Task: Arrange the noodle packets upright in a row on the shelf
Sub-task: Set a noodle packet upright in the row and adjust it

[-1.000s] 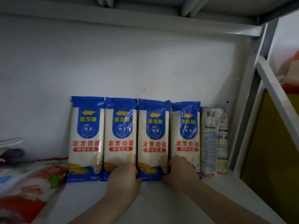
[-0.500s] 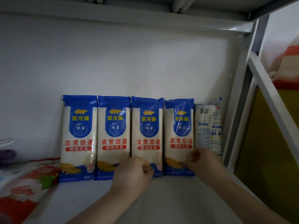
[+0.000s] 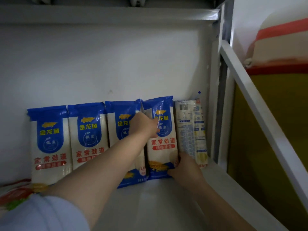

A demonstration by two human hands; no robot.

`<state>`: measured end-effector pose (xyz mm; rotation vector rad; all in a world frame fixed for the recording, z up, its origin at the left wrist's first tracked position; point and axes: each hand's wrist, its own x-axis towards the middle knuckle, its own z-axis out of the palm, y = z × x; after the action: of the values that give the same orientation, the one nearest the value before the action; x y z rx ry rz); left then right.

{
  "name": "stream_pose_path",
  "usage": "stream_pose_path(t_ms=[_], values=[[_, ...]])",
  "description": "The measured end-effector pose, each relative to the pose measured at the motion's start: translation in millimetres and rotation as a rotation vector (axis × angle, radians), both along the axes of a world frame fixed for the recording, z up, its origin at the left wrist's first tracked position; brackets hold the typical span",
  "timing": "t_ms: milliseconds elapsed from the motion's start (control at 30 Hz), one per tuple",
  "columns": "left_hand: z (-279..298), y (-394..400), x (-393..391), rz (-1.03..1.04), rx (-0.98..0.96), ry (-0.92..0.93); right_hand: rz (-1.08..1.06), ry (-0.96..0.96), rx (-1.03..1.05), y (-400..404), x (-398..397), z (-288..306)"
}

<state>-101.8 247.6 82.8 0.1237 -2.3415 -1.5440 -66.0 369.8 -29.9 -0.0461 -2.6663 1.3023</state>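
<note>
Left hand (image 3: 144, 125) reaches between glossy flat packets (image 3: 50, 144); right hand (image 3: 184, 167) grips the fourth packet (image 3: 162, 144); left fingers unclear.

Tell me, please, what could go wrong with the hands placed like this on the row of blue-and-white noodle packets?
1. The left hand reaches between the tops of the third packet and the fourth blue-and-white noodle packet; prying there could tip either forward.
2. The right hand holds only the fourth packet's bottom corner, beside the pale back-facing packet, which could be nudged askew.
</note>
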Motion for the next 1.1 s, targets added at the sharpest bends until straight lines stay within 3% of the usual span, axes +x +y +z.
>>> stream_pose_path(t_ms=[133,433,600,800,1100], values=[[7.3,12.9,-3.9,0.011,0.166,0.010,0.028,0.017,-0.048,-0.3,1.5,-6.1],[33.8,-3.6,3.7,-0.003,-0.007,0.015,0.074,0.027,-0.150,3.2,1.0,-5.9],[53.5,-12.2,0.9,0.019,0.103,0.036,0.082,0.031,-0.170,3.0,-1.2,-7.5],[70.4,-31.1,-2.8,-0.032,0.046,0.058,0.059,0.050,-0.164,2.4,-5.1,-8.4],[75.5,-46.8,-6.8,0.018,-0.189,0.200,-0.040,0.087,-0.064,-3.5,-5.0,-8.3]])
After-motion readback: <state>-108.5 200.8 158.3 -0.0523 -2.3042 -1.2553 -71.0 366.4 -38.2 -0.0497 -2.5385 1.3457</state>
